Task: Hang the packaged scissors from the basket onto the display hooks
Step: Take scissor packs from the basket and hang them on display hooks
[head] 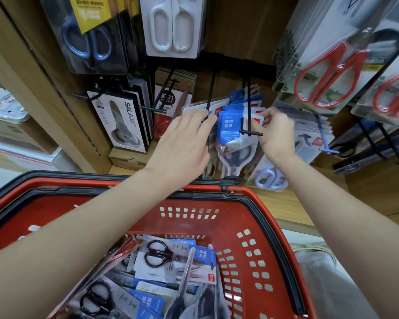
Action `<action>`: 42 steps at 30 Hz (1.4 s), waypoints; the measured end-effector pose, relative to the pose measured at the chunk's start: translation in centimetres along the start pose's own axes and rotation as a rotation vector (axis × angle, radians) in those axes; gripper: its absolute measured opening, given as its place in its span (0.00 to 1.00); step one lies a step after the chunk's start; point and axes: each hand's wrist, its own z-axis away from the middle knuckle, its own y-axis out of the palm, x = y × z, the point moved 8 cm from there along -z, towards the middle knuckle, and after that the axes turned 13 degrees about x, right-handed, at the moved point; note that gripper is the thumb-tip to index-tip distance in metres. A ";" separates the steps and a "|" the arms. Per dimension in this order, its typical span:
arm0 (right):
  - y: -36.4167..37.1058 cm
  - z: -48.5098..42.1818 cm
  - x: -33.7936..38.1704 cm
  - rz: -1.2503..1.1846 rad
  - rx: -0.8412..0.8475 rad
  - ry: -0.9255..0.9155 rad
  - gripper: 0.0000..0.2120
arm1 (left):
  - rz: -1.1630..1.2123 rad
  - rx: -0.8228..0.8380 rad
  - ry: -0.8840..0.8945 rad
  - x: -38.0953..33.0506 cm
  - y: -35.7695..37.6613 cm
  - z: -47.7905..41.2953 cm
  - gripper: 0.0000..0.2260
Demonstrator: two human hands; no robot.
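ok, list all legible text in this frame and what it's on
"SALA": white pack, far left.
"剪刀": brown-and-red pack.
"锋利剪切": blue pack that the right hand pinches at the hook.
"deli": red tag inside the basket.
Yellow label up top and other fine print: too blurred.

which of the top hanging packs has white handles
The top-centre pack; the pack left of it holds dark blue handles, and the packs at right hold red ones.

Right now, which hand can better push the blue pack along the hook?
Probably the right hand: it pinches the blue pack by the black hook. The left hand lies open alongside.
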 end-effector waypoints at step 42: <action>24.4 27.2 -7.3 -0.100 0.932 0.541 0.28 | 0.565 0.793 -0.462 4.9 23.3 24.5 0.27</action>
